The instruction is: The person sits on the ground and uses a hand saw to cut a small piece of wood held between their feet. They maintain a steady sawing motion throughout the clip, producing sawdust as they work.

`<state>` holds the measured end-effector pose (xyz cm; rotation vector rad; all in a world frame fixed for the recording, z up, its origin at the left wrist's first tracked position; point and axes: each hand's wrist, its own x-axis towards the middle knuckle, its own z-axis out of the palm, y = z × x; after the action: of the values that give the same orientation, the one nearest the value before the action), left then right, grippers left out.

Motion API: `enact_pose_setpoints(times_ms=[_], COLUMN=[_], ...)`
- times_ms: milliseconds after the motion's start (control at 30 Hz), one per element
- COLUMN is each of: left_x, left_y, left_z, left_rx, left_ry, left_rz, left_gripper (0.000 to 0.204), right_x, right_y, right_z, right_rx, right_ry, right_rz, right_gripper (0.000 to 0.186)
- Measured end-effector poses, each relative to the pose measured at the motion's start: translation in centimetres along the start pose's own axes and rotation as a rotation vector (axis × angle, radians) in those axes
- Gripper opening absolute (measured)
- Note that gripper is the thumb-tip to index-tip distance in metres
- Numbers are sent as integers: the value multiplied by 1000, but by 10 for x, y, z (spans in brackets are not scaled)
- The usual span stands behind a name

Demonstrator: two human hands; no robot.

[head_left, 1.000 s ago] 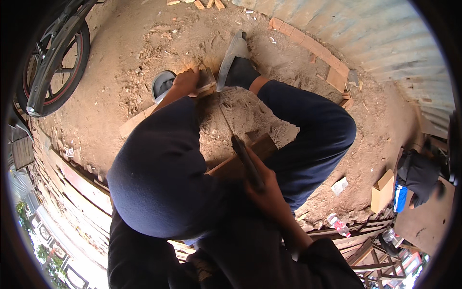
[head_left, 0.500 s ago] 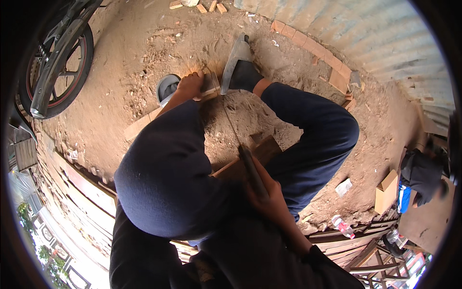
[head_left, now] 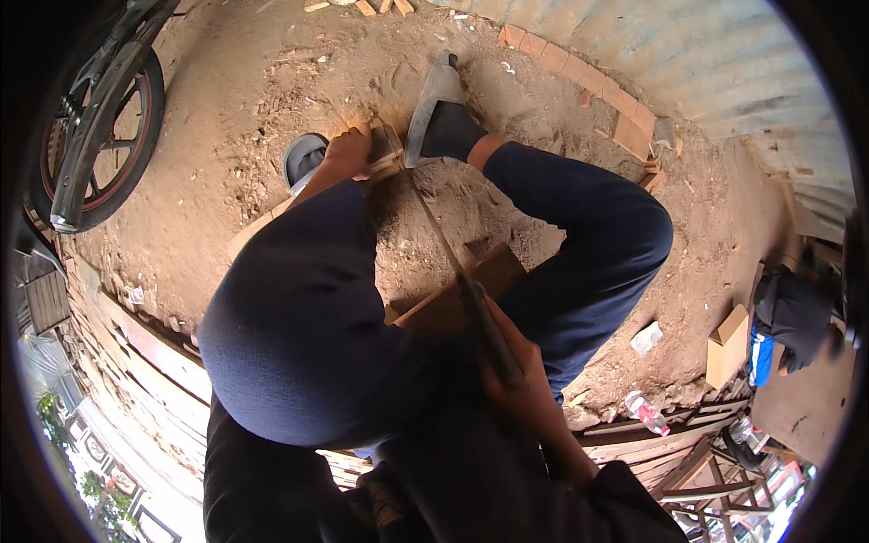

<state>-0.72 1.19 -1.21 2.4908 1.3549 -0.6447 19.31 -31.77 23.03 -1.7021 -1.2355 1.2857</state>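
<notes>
My right hand point(head_left: 520, 385) is closed round the dark handle of a handsaw point(head_left: 441, 231). The saw's long, thin blade shows nearly edge-on and runs away from me to a small wooden block point(head_left: 387, 166). My left hand point(head_left: 348, 152) is closed on the left side of that block, partly hiding it. My right sandal point(head_left: 436, 104) stands against the block's other side, and my left sandal point(head_left: 305, 158) is beside the left hand. Light orange dust lies just beyond the block. Below the blade, between my legs, is a brown wooden board point(head_left: 462, 294).
A motorcycle wheel point(head_left: 113, 136) stands at the far left. Bricks point(head_left: 579, 77) line the foot of a corrugated metal sheet point(head_left: 724, 63). To the right are a cardboard box point(head_left: 727, 348), a plastic bottle point(head_left: 646, 413) and another person point(head_left: 797, 317). Wooden slats point(head_left: 145, 335) lie at left.
My right hand has drawn the saw back toward me and slightly right. The left hand stays on the block. The whole view has shifted a little.
</notes>
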Motion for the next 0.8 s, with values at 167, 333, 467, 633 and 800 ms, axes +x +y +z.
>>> enact_pose_setpoints(times_ms=[167, 333, 467, 633, 800], left_x=[0, -5, -4, -5, 0], left_y=[11, 8, 17, 33, 28], left_z=[-13, -14, -14, -37, -26], left_rx=[5, -34, -101, -211, -230], left_ry=[-54, -40, 22, -7, -28], left_rz=[-3, -21, 51, 4, -47], left_gripper=[79, 79, 88, 95, 89], right_x=[21, -14, 29, -8, 20], right_y=[5, 3, 0, -5, -1], right_z=[14, -5, 0, -3, 2], right_rx=[-63, 60, 109, -32, 104], right_ry=[13, -24, -70, 42, -32], right_rz=[-51, 66, 221, 27, 150], right_gripper=[67, 60, 58, 58, 59])
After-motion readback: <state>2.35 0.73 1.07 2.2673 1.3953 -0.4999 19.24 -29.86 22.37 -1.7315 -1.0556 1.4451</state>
